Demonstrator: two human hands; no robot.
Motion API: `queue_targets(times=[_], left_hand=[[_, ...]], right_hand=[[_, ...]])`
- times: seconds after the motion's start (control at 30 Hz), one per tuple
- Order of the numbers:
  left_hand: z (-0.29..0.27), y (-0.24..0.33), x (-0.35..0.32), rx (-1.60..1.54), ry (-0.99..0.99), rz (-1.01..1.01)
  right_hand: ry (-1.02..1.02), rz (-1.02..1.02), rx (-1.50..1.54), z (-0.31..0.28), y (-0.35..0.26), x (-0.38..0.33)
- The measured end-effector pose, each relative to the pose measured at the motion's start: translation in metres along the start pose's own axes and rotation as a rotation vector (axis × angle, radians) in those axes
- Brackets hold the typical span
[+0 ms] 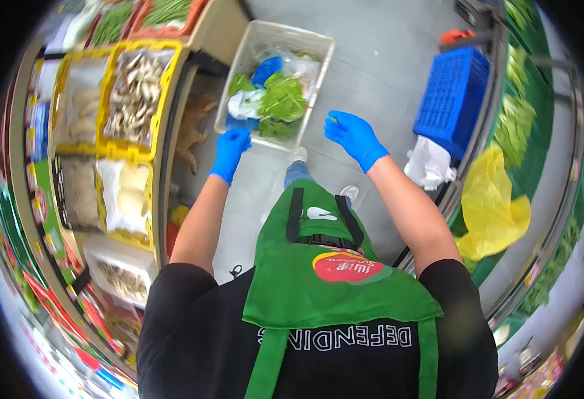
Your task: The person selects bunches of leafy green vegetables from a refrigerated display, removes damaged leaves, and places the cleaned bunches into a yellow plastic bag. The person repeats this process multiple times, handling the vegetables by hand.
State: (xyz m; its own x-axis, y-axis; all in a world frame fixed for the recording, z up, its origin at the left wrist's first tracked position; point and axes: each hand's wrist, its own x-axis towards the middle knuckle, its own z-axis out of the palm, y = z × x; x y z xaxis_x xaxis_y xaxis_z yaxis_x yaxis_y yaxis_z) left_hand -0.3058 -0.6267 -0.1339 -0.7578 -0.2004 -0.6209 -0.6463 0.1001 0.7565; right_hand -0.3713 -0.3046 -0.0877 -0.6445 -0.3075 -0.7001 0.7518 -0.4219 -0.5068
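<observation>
A white plastic crate (255, 50) stands on the floor before my feet. Inside lie green leafy vegetables (282, 98), crumpled clear plastic and a blue piece (267, 70) of what looks like a glove or bag. My left hand (230, 154), in a blue glove, is closed at the crate's near left corner; whatever its fingers may hold is hidden. To the right of the crate hovers my right hand (356, 138), also blue-gloved, its fingers bent together. A tiny yellowish spot shows at those fingertips, too small to name.
Yellow trays (159, 149) of mushrooms (139, 93) line the left shelf. Beneath it lies a tan, cat-like shape (195, 126). At right are a blue crate (448, 100), a white plastic bag (429, 163), a yellow bag (491, 203) and a rack of leafy greens (515, 130).
</observation>
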Motion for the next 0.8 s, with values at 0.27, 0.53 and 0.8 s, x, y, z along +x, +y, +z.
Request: queue_targets(times=[0.27, 0.53, 0.8], left_hand=[[0.122, 0.025, 0.008, 0.130, -0.362, -0.082], [0.420, 0.220, -0.182, 0.328, -0.898, 0.822], [0.674, 0.226, -0.326, 0.880, -1.330, 1.620]], right_hand=[[0.304, -0.095, -0.344, -0.082, -0.057, -0.177], [1.336, -1.165, -0.560, -0.191, -0.081, -0.370], [1.305, -0.806, -0.741, -0.393, -0.060, -0.364]])
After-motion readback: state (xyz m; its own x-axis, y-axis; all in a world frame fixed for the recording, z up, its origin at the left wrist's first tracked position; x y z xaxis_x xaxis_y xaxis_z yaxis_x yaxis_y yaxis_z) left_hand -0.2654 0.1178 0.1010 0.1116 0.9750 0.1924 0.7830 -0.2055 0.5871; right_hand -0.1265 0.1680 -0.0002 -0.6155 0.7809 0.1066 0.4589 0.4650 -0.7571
